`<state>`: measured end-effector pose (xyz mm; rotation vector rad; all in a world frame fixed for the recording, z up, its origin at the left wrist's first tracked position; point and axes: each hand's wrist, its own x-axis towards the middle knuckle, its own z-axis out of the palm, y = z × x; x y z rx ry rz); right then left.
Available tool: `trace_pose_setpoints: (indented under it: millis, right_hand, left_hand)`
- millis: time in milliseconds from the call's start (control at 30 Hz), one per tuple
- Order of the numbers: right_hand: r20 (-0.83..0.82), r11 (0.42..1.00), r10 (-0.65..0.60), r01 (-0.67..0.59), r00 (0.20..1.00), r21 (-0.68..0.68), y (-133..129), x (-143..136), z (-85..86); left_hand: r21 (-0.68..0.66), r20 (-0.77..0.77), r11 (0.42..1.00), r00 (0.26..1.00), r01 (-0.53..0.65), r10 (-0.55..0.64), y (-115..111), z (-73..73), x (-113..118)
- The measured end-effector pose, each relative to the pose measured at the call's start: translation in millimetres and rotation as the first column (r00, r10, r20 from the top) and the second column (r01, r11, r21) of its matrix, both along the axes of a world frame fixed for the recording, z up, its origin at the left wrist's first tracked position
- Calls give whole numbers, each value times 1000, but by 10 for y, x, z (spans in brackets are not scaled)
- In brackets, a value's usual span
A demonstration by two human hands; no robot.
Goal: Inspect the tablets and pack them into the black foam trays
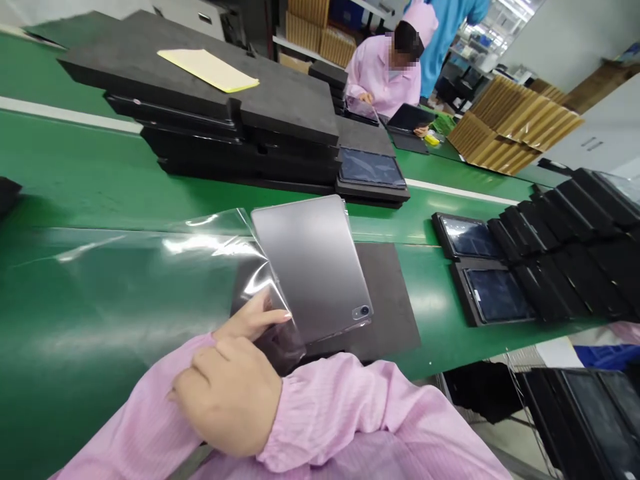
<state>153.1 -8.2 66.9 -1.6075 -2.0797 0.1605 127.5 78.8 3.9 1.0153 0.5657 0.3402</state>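
Note:
A grey tablet [310, 267] with a camera at its lower right corner lies back side up over a dark foam mat [393, 300]. Clear plastic film [210, 273] stretches left from the tablet's left edge across the green table [90, 333]. My left hand [255, 317] is at the film beside that edge, thumb and fingers pressed together on it. Nearer the camera, my right hand [230, 393] crosses over my left wrist with its fingers curled; what it holds, if anything, is hidden.
Stacked black foam trays [250, 153] stand behind, a yellow-edged paper pad [207, 69] on top. Trays with tablets [497, 293] fill the right side. Across the table, a person in pink [390, 80] handles tablets near brown cardboard dividers [510, 127]. A rack [520, 400] stands at lower right.

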Motion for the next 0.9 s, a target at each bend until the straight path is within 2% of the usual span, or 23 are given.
trace_pose_setpoints:
  millis: [67, 133, 300, 400, 633, 800, 900]
  right_hand:
    - [63, 992, 98, -103, 993, 70, -8, 13, -58]
    - [90, 987, 121, -130, 988, 95, -6, 43, -98]
    - [119, 978, 203, -207, 972, 25, 42, 51, -163]
    - [119, 974, 225, -227, 967, 5, 56, 53, -185]
    - [86, 970, 235, -228, 968, -85, 40, 99, -233]
    - [-58, 988, 156, -156, 986, 14, -9, 105, -352]
    - [-220, 993, 92, -72, 971, 98, -63, 194, -329]
  left_hand:
    - [-59, -19, 998, 999, 28, -29, 1, 0, -36]
    - [-72, -33, 997, 999, 32, -35, 0, -5, -59]
    - [-102, -51, 994, 998, 30, -35, -23, 16, -68]
    - [-112, -74, 994, 997, -11, 2, -51, 51, -59]
    - [-42, -97, 998, 994, -49, 45, -94, 48, -19]
    - [40, -153, 999, 988, 3, 3, -1, -136, -46]
    - [48, -217, 999, 976, -14, 24, 35, -231, -61]
